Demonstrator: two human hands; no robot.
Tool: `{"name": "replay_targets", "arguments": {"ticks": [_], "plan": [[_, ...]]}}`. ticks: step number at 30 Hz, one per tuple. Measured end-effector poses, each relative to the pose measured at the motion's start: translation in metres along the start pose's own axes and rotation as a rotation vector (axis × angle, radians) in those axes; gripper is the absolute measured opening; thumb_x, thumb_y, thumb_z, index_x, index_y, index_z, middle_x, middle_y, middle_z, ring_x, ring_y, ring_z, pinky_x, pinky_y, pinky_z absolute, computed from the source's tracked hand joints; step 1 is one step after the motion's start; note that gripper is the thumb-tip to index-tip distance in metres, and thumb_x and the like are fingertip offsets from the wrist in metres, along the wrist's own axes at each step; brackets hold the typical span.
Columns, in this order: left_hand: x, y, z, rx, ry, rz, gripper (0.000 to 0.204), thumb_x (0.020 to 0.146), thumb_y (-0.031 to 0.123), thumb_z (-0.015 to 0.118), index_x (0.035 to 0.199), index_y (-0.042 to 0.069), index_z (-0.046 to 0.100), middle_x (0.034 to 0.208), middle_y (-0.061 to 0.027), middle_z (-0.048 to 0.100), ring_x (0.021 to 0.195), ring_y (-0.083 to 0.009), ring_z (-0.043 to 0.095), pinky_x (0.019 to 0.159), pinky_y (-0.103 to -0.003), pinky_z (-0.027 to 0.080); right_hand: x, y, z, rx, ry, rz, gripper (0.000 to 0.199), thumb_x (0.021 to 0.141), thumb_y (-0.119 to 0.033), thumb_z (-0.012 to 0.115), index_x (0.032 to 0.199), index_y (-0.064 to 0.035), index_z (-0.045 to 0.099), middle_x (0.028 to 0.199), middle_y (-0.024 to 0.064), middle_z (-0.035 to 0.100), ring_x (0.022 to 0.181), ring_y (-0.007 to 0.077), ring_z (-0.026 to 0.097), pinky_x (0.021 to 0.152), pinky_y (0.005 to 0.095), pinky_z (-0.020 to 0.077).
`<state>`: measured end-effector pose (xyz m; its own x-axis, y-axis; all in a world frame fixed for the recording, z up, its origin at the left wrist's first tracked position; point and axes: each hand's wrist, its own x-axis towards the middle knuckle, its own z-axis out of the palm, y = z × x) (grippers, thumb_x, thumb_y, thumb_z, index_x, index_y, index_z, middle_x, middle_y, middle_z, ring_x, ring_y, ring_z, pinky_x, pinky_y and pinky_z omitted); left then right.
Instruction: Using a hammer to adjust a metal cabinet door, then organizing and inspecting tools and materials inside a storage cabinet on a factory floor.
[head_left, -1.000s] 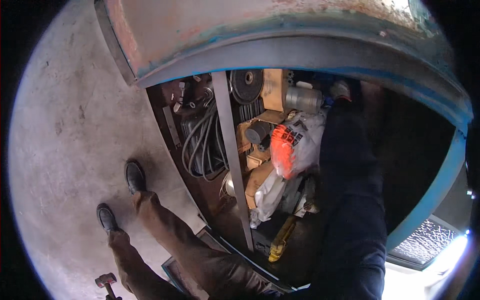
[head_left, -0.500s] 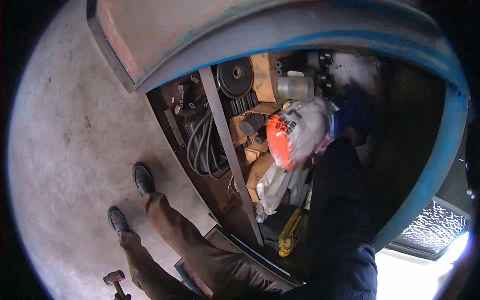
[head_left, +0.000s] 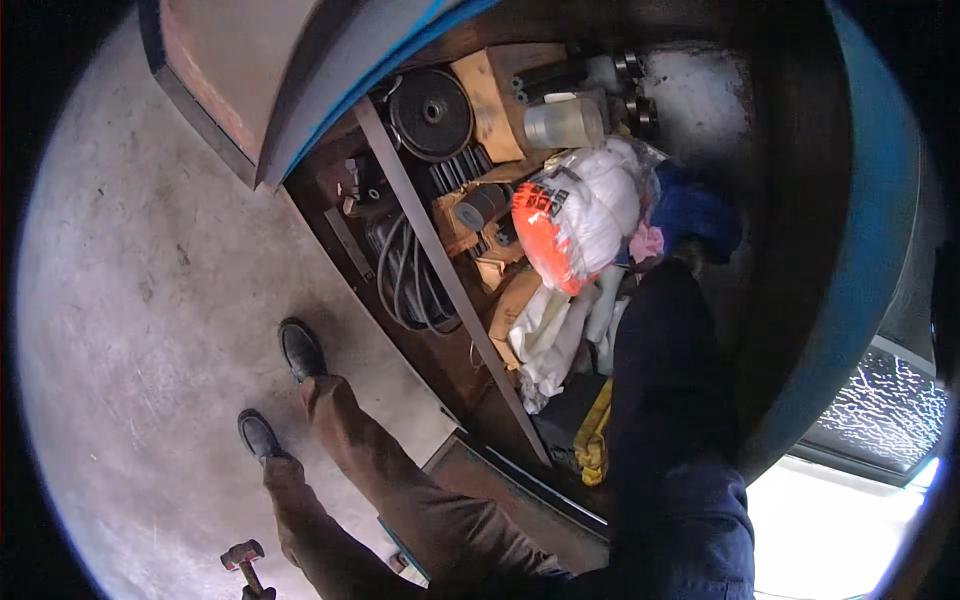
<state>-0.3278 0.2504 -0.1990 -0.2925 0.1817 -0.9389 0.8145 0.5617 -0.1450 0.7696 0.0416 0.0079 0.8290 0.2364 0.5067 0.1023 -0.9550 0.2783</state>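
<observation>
At the lower left edge, my left hand [head_left: 258,593] grips the handle of a small sledgehammer [head_left: 241,556] with a worn red head. My right arm stretches deep into an open metal cabinet. There my right hand [head_left: 690,252] is at a dark blue bundle [head_left: 697,212], perhaps cloth; shadow and the sleeve hide its fingers. Beside that bundle lie a pink crumpled piece [head_left: 647,241] and a clear plastic bag [head_left: 590,205] of white stuff with an orange part. White cloths [head_left: 550,340] spread below the bag.
A metal divider strip [head_left: 450,280] crosses the cabinet. Left of it lie a coiled grey cable [head_left: 408,270] and metal fittings. A black disc [head_left: 430,113], a clear jar [head_left: 563,124], a wooden block [head_left: 490,105] and a yellow object [head_left: 593,440] are inside. The cabinet's blue edge [head_left: 885,200] curves at right.
My view has shifted, so the cabinet's contents sit higher in it. The blue bundle by my right hand shows more clearly now. The hammer stays in my left hand.
</observation>
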Motion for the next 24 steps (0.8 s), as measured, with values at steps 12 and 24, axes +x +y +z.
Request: {"name": "replay_targets", "arguments": {"ticks": [12, 24], "plan": [[-0.045, 0.045, 0.012, 0.147, -0.018, -0.068, 0.028, 0.072, 0.005, 0.063, 0.09, 0.009, 0.041, 0.053, -0.0038, 0.043, 0.032, -0.0186, 0.043, 0.027, -0.035, 0.036, 0.053, -0.047, -0.002, 0.198, -0.076, 0.09, 0.046, 0.084, -0.041, 0.056, 0.119, -0.0115, 0.056, 0.111, 0.0166, 0.063, 0.102, 0.0322, 0.06, 0.089, 0.0434, 0.0462], [-0.08, 0.041, 0.029, -0.007, -0.046, -0.077, 0.028, 0.072, 0.009, 0.064, 0.088, 0.009, 0.041, 0.054, -0.0029, 0.04, 0.031, -0.0165, 0.04, 0.027, -0.033, 0.035, 0.011, -0.03, -0.008, -0.217, -0.254, 0.074, 0.067, 0.087, -0.059, 0.046, 0.116, 0.0004, 0.057, 0.119, 0.023, 0.057, 0.107, 0.0368, 0.057, 0.087, 0.0439, 0.0462]]}}
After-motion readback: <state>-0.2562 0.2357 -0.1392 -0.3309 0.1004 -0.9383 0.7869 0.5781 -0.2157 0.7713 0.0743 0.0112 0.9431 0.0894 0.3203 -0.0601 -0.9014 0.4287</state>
